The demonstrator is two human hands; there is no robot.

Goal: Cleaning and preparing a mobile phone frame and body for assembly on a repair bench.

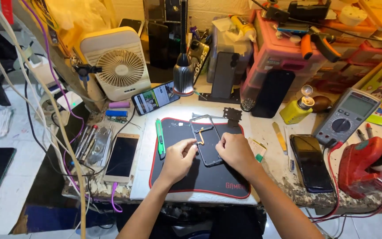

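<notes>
While the opened phone frame is lying on the black mat under the lamp, both hands are pinching its lower end: left hand gripping the left edge, right hand curling closed over the right corner.

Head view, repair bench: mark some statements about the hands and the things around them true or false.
1. Both hands are on the opened phone frame lying on the black mat. True.
2. A green utility knife lies on the mat's left edge. True.
3. The small fan stands right of the mat. False: it stands at the back left.
4. The multimeter lies left of the hands. False: it is on the right.
5. A white phone lies left of the mat. True.
</notes>
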